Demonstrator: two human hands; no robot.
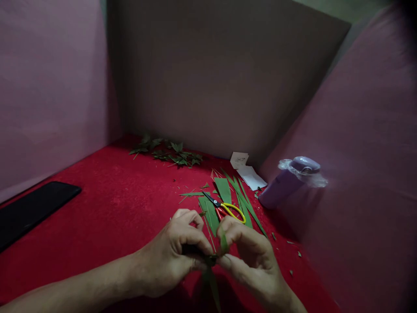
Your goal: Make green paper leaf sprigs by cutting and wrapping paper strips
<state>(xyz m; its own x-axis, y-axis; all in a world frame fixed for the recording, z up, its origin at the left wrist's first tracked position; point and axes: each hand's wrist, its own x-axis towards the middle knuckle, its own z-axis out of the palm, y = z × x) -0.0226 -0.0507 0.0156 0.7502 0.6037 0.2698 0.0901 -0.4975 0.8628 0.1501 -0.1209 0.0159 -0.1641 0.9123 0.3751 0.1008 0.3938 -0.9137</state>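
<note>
On the near side of the scissors point(224, 208), the left hand point(172, 250) and right hand point(252, 256) meet, fingers of each pinched nearly together on a green leaf piece point(223, 242), seemingly steadying it from both sides. Left of the scissors, the red table point(107, 195) offers wider room; rightward, the purple bottle point(282, 187) and pink wall point(361, 174) narrow it.

Noted on tabletop point(107, 187): scissors point(216, 203) upon leaf strips point(223, 190), sprigs point(178, 157) behind left, flat panel point(35, 211) far left, bottle point(282, 188) right, papers point(252, 178) alongside.

Dim light leaves the back wall point(221, 78) in murky shade, and the upper right corner falls to black.
</note>
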